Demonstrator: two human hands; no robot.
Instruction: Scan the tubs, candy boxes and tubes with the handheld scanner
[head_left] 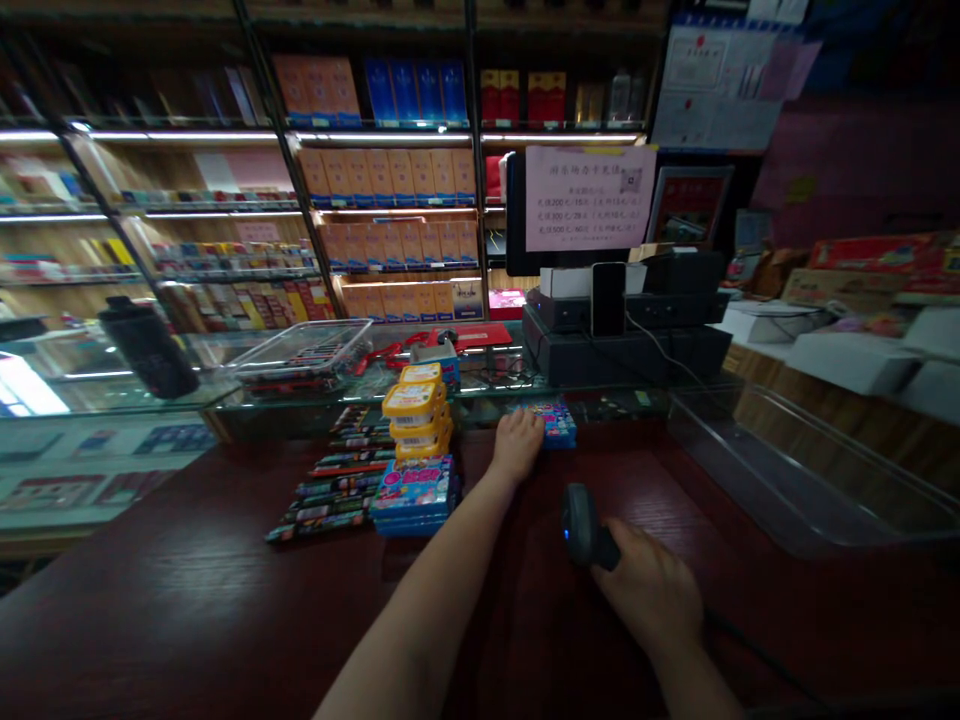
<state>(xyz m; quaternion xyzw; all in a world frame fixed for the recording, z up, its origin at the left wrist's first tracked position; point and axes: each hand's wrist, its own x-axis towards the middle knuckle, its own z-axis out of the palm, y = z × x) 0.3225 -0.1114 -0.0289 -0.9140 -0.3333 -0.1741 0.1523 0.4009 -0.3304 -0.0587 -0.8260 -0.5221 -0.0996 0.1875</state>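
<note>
My right hand (651, 590) is wrapped round the grip of a dark barcode scanner (580, 525) with a small blue light, held above the brown counter. My left hand (519, 445) reaches forward to a small stack of blue printed boxes (556, 424) at the counter's far side. Its fingers curl over the left end of those boxes, and the fingertips are hard to make out. Left of my forearm is another stack of blue boxes (415, 495). Yellow-lidded tubs (415, 402) are piled behind it. Beside them lie several dark, slim printed packets (330, 490) in a row.
A clear plastic bin (810, 480) sits on the right. At the back stand a monitor with a pink notice (589, 200) and an upright phone (608, 298). A clear tray (304, 350) and a black bottle (146, 345) are at left. The scanner cable trails right.
</note>
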